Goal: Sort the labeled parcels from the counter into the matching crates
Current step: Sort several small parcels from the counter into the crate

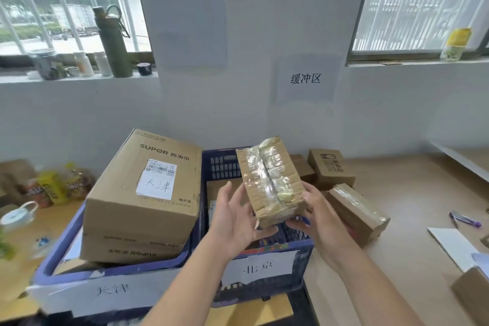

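Brown cardboard wrapped in shiny tape, the small parcel [271, 184] is hanging above the 北京 crate [260, 267], both hands gripping its near end: left hand [235, 219] cupping the side, right hand [321, 217] fingers curling beneath. No label is showing, so turning it over before dropping seems wise.

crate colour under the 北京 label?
Dark blue plastic crate with a perforated wall, clearest in the head view.

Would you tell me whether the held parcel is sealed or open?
Sealed: clear tape covers the parcel held in both hands.
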